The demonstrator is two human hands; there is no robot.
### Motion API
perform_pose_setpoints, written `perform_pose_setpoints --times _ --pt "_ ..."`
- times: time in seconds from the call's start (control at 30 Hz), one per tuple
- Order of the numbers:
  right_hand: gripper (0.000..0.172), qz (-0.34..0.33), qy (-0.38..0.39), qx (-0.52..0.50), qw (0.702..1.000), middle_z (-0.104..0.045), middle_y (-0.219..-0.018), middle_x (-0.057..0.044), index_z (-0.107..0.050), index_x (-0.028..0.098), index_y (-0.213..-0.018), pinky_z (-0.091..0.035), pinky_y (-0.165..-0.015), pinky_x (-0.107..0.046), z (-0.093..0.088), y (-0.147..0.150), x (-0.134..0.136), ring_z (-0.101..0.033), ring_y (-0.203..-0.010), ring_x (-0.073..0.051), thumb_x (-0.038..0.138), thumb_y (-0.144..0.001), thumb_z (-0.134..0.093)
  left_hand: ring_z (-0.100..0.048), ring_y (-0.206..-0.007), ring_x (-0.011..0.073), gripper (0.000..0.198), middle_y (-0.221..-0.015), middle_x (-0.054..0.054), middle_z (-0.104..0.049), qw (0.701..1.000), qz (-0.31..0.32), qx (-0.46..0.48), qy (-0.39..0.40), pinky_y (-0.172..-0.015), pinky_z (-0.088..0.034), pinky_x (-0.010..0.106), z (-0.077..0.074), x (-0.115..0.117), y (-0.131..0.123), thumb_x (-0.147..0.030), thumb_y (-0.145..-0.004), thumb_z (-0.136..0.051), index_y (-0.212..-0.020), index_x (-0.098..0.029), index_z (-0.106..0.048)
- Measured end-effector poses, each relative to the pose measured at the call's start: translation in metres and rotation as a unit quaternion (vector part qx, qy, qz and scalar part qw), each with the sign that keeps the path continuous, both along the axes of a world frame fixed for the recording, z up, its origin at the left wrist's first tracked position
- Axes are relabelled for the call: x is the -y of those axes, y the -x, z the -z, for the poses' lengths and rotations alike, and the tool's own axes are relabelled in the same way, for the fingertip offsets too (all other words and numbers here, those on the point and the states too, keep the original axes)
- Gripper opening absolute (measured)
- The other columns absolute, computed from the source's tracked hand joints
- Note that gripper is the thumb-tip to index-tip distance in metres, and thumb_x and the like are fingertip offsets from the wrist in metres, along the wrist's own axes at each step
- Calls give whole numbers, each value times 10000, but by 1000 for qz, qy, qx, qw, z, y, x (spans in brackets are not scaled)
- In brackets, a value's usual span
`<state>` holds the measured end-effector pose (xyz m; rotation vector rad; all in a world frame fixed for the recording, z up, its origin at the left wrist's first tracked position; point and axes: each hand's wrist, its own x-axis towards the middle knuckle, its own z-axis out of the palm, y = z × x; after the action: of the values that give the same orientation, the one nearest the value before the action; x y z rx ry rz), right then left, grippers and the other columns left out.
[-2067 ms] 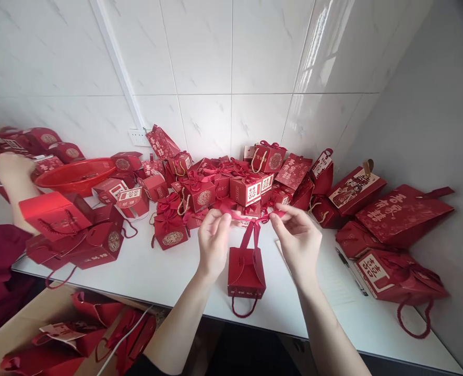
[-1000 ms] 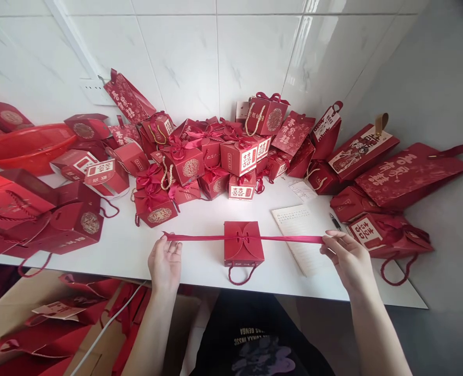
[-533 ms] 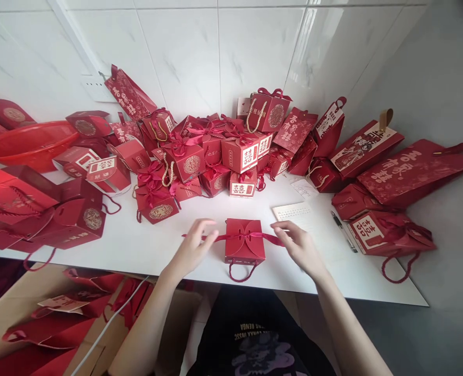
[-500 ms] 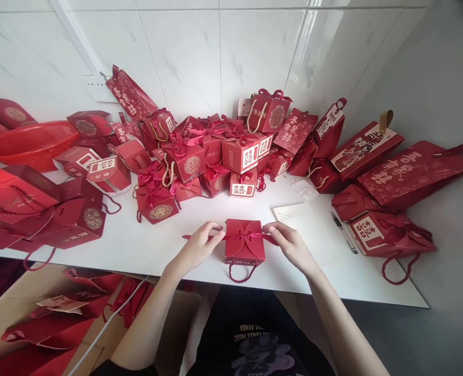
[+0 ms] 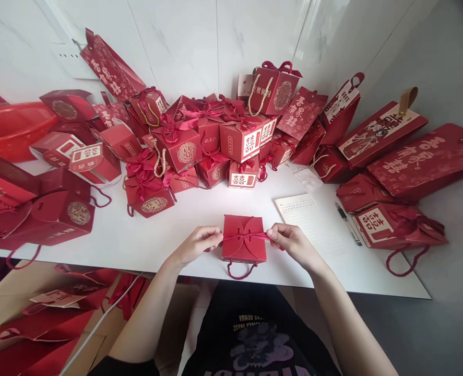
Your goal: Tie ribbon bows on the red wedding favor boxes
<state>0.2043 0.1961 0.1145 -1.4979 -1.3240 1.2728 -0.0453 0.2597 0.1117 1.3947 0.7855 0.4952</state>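
A small red gift box [image 5: 244,250] with curved, overlapping top flaps sits on the white table in front of me. A dark red ribbon [image 5: 244,236] runs across its top through the slots, crossed at the middle. My left hand [image 5: 200,241] is closed, pinching one end of the ribbon at the box's left side. On the right side, my right hand [image 5: 289,240] pinches the other end between thumb and fingers. The ribbon is drawn straight between both hands. A twisted cord handle [image 5: 242,272] hangs from the box's near side.
Red gift boxes [image 5: 180,149] with bows are piled against the tiled wall. A notepad [image 5: 305,214] and a pen [image 5: 347,223] lie to the right. More boxes [image 5: 395,230] stand at the right end. An orange-red basin [image 5: 15,125] is at far left; a cardboard carton [image 5: 15,282] is below.
Both hands have gone from loosely touching the ribbon to pinching its ends, and the ribbon is now straighter. The camera view has shifted slightly closer; the box stays in place.
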Motion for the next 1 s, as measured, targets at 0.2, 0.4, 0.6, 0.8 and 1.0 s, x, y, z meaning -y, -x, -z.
perform_pose_setpoints --times 0.2,0.4,0.6,0.8,1.0 --pt "474 13 32 0 999 -401 -528 48 -494 178 -575 -257 -515 -247 3 -4 1 -336 -515 -91 603 -766 -579 -260 -535 127 446 -553 -13 -293 999 -21 30 39 -537 -205 284 19 -1 -1 -442 -789 -562 -486 -183 -362" --pt "461 51 35 -3 998 -402 -530 40 -534 177 -591 -279 -492 -245 7 -8 7 -352 -510 -95 603 -751 -607 -308 -553 123 435 -599 8 -386 997 -51 57 28 -538 -211 289 26 2 -1 -410 -785 -572 -483 -176 -365" --pt "399 44 78 -76 993 -526 -564 5 -577 172 -607 -369 -528 -242 -3 -27 26 -460 -540 -104 531 -765 -654 -349 -537 114 424 -536 -15 -365 993 -63 96 39 -521 -265 265 33 30 -27 -380 -836 -535 -502 -171 -377" --pt "280 40 50 -204 977 -621 -658 -26 -654 179 -720 -447 -534 -255 -15 -39 51 -574 -556 -118 434 -831 -628 -366 -502 102 374 -506 -24 -394 991 -100 75 49 -491 -299 238 27 53 -57 -346 -855 -491 -532 -173 -416" --pt "110 31 -104 -77 991 -686 -955 -53 -756 254 -814 -538 -661 -289 -31 -36 48 -639 -810 -160 293 -831 -656 -399 -500 95 353 -508 -20 -423 998 -61 28 -5 -482 -312 221 18 44 -63 -304 -844 -488 -523 -166 -430"
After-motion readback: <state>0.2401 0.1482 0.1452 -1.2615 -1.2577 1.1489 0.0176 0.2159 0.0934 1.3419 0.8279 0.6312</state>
